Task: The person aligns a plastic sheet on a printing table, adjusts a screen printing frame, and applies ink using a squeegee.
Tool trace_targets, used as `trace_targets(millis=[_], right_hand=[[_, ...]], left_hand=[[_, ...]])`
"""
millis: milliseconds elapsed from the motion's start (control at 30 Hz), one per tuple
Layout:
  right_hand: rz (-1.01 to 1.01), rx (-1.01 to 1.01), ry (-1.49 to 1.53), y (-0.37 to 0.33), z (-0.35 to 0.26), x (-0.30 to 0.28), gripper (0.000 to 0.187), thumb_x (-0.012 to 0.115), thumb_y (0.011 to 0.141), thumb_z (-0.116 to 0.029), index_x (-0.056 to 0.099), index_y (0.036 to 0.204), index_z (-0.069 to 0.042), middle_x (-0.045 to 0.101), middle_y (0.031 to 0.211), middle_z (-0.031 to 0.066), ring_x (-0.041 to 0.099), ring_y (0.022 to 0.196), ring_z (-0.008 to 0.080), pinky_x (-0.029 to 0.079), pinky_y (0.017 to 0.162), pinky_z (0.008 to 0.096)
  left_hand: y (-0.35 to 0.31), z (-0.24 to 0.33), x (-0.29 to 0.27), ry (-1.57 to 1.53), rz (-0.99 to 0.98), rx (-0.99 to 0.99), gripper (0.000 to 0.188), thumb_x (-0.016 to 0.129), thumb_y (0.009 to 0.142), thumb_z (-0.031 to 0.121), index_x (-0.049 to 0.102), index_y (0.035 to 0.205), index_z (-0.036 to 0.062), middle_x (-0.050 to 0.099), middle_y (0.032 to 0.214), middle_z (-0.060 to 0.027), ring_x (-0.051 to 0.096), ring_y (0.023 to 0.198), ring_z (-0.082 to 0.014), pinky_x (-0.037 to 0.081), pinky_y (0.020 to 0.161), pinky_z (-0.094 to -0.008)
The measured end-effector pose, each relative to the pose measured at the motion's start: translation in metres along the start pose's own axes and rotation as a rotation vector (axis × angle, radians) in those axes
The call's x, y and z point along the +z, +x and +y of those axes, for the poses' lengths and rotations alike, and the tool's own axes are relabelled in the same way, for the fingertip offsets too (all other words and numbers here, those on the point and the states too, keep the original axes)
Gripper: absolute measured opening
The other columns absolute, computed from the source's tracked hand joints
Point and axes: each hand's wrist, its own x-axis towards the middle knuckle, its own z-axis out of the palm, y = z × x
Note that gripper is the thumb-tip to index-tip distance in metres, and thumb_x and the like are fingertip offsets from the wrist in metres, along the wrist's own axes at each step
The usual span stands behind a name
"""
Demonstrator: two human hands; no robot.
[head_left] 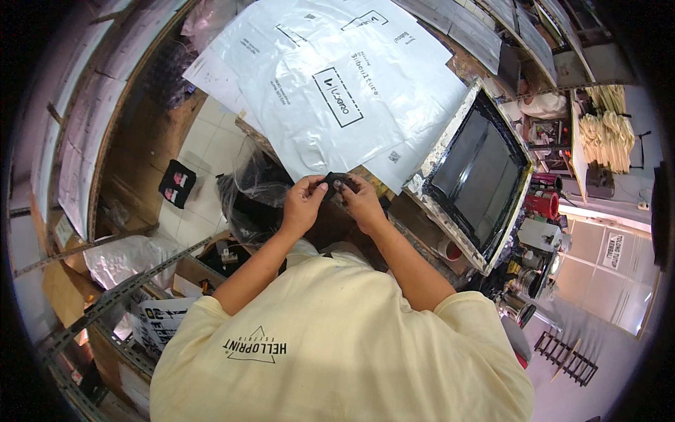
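Two bare hands meet in front of the person's body, and between them sits a small, black, soft-looking item (333,184). The left hand (302,200) pinches its left side between thumb and fingers; the right hand (360,202) grips the right side with fingers curled. What exactly the item is cannot be told, as the fingers cover much of it.

Several things could go wrong from here. The item is small and held only by the fingertips, so if one pinch loosens it could slip and drop towards the person's lap or the tiled floor (211,137). A loose clear plastic bag (253,176) stands just left of the left hand, and a careless sweep of that forearm could snag it. On the other side, a framed screen (481,172) and a cup (448,250) lie near the right forearm; an elbow swung outward might knock the cup, and any wet ink there, if there is some, could mark the sleeve.

The black item lies directly at the fingertips, touching both hands, by the near edge of the white plastic sheeting (281,105) that covers the worktop (259,141). A folded black cloth (177,184) lies well apart, to the left.
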Motion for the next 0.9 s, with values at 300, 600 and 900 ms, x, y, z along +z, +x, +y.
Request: trace_targets(millis=[300,600,900], right_hand=[[-0.011,-0.185,-0.242,-0.023,-0.023,-0.02,0.017,0.068,0.096,-0.007,0.068,0.11,0.002,0.073,0.097,0.0066,0.064,0.083,0.0102,0.053,0.073,0.0258],[-0.089,0.257,0.116,-0.042,-0.045,-0.026,0.024,0.067,0.098,-0.01,0.062,0.119,-0.001,0.071,0.097,0.006,0.07,0.09,0.0162,0.054,0.067,0.0284],[0.161,-0.637,-0.931,0.02,0.024,-0.009,0.027,0.074,0.084,-0.008,0.067,0.109,-0.001,0.067,0.096,0.0148,0.067,0.086,0.0318,0.052,0.073,0.0422]], left_hand=[[-0.014,0.055,0.012,-0.142,-0.072,-0.071,0.025,0.068,0.096,0.007,0.066,0.119,-0.002,0.069,0.096,-0.0023,0.063,0.085,-0.0071,0.053,0.075,-0.0225],[-0.018,0.038,0.024,-0.218,-0.072,-0.201,0.032,0.07,0.095,0.007,0.062,0.125,-0.0025,0.067,0.099,-0.0042,0.064,0.086,-0.0089,0.056,0.076,-0.0244],[-0.009,-0.007,-0.014,0.551,0.159,0.097,0.04,0.069,0.096,0.016,0.059,0.13,-0.0016,0.064,0.117,-0.0135,0.064,0.102,-0.0248,0.053,0.092,-0.0403]])
